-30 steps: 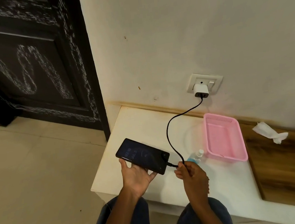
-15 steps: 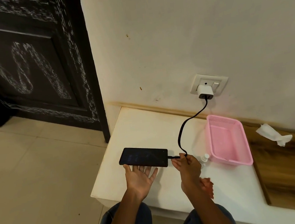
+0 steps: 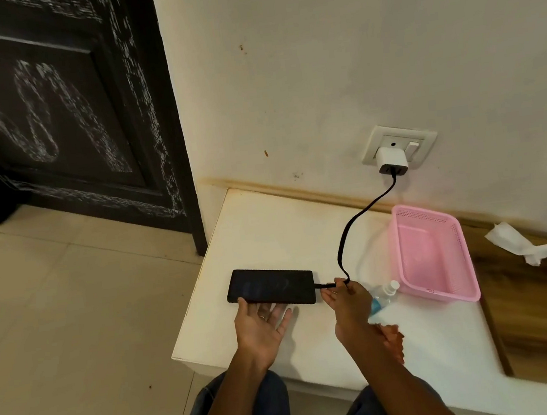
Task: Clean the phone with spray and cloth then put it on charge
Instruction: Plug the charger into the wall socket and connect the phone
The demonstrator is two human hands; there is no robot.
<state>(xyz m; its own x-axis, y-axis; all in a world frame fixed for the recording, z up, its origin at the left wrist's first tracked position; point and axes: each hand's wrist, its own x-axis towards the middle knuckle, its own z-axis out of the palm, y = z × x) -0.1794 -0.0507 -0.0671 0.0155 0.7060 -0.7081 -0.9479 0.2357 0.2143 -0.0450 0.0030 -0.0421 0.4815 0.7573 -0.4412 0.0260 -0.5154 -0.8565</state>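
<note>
The black phone [image 3: 271,287] lies level, screen up, just above or on the white table top [image 3: 268,228]. My left hand [image 3: 263,329] is palm up, its thumb and fingertips under the phone's near edge. My right hand [image 3: 349,305] pinches the black charging cable [image 3: 342,247] right at the plug, which sits in the phone's right end. The cable loops up to a white adapter [image 3: 392,160] in the wall socket [image 3: 423,144]. A small spray bottle [image 3: 384,293] lies behind my right hand. An orange cloth [image 3: 392,334] shows partly under my right wrist.
A pink plastic basket [image 3: 437,294] stands right of the bottle, near the wall. A crumpled white tissue [image 3: 517,243] lies on the wooden section [image 3: 536,313] at the right. A dark door [image 3: 47,114] and tiled floor are to the left, past the table's edge.
The phone has gone from tilted in my left hand to level and lower, near the table top. My left fingers have spread under it. My right hand stays on the cable end.
</note>
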